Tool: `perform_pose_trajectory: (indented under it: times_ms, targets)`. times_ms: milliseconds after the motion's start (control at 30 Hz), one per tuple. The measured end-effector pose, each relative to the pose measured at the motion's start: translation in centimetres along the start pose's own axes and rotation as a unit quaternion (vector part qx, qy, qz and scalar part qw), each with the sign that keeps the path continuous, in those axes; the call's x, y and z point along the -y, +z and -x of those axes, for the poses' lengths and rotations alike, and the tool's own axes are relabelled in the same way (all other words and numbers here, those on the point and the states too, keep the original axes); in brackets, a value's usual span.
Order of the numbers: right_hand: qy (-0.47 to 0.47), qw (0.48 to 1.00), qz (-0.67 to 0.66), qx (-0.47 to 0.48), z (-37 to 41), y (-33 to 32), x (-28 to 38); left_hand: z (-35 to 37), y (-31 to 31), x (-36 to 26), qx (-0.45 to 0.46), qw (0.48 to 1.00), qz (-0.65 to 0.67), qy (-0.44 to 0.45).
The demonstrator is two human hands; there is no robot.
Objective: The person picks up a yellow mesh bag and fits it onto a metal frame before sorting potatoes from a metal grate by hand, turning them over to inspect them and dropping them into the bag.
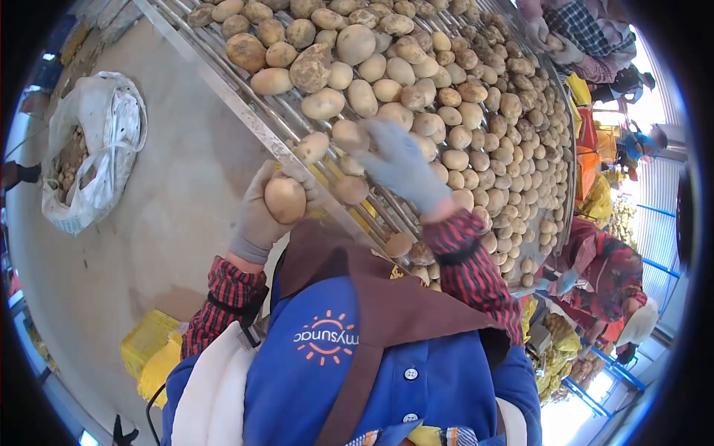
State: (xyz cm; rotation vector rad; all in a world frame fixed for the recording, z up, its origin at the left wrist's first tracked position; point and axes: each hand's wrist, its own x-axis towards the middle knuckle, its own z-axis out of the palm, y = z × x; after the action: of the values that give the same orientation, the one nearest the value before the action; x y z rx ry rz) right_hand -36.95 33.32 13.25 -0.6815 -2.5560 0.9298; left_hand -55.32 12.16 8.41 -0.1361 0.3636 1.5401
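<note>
My left hand (pixel 271 208), in a grey work glove, is closed round a large tan potato (pixel 285 201) beside the metal rail of the sorting table. Stretched over the rollers is my right hand (pixel 401 165), gloved in pale grey and smeared by motion. Its fingertips overlap a potato (pixel 349 137) near the rail. More loose potatoes lie close by on the rollers, among them one (pixel 312 148) just left of the right hand and another (pixel 351 190) below it. The metal roller bed (pixel 383 208) shows between them.
Potatoes of many sizes, some caked in soil, cover the roller table (pixel 245 128). On the floor at left stands a white sack (pixel 123 141) with potatoes inside. A yellow crate (pixel 147 338) sits low left. Other people (pixel 606 275) work along the far right side.
</note>
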Motion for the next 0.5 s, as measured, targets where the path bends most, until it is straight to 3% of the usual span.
perform_pose_trajectory:
  times_ms: [67,133,167,200,233,267,300,333,367,400,467,500]
  targets:
    - [-0.009,0.999,0.036,-0.003,-1.6,4.3,-1.7,-0.3,-1.0,0.8,0.029,0.999,0.025,0.002]
    - [-0.016,0.997,0.070,-0.007,-1.9,4.7,-1.4,-0.4,-0.8,1.3,-0.014,0.992,-0.106,0.064]
    - [0.097,0.991,-0.087,0.015,-1.5,3.8,-1.6,-0.3,-0.6,1.3,-0.015,0.992,-0.105,0.067]
    - [0.210,0.947,-0.239,0.038,-1.4,2.4,-1.6,0.1,1.2,1.3,-0.027,0.987,-0.146,0.066]
    - [0.248,0.887,-0.387,0.042,-1.2,1.2,-1.9,0.3,2.6,1.4,-0.039,0.980,-0.184,0.060]
    - [0.257,0.886,-0.383,0.041,-0.6,0.5,-1.8,0.1,3.4,1.4,-0.038,0.982,-0.177,0.053]
    - [0.259,0.779,-0.570,0.036,0.3,-0.2,-1.6,-0.4,4.0,1.3,-0.014,0.996,-0.089,0.018]
    - [0.244,0.636,-0.732,0.023,1.2,-1.1,-1.2,-1.3,4.3,1.4,0.010,1.000,-0.001,-0.018]
    - [0.246,0.631,-0.735,0.017,1.7,-1.6,-0.4,-2.2,4.1,1.7,0.040,0.998,0.019,-0.038]
    - [0.247,0.633,-0.734,0.007,2.3,-1.8,0.4,-2.8,4.3,1.9,0.043,0.998,0.019,-0.048]
    - [0.207,0.842,-0.498,-0.017,3.7,-1.9,2.2,-3.5,4.8,2.0,0.069,0.993,-0.019,-0.094]
    - [0.173,0.933,-0.315,-0.001,4.2,-3.7,4.5,-3.5,5.0,2.1,0.069,0.992,-0.020,-0.102]
